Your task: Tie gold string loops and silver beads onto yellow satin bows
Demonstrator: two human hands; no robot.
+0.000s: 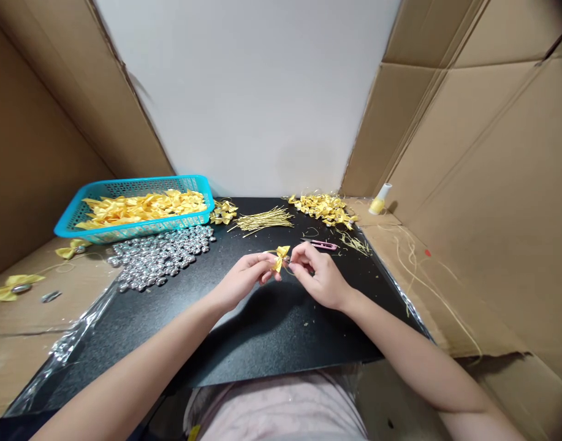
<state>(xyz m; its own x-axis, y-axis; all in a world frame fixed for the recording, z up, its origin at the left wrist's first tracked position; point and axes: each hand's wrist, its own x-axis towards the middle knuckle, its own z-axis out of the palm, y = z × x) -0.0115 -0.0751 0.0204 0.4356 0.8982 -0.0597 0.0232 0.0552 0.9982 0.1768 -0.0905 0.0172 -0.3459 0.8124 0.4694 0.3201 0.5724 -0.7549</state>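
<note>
Between my hands, above the black work surface (262, 337), is a yellow ribbon bow (281, 258). My left hand (255, 269) pinches the bow from its left side. My right hand (318, 274) is closed at the bow's right side, thumb and forefinger together by a small silver bead (287, 259). A thin yellow string runs near these fingertips; whether they grip the bead or the string is too small to tell. Just beyond my right hand lie pink thread snips (323, 244).
A blue basket (73, 228) of yellow bows stands at the back left, with many silver beads (156, 260) before it. Yellow cords (265, 220) lie at the back centre, beaded bows (324, 209) to their right. A thread spool (379, 201) stands by the cardboard wall (492, 184).
</note>
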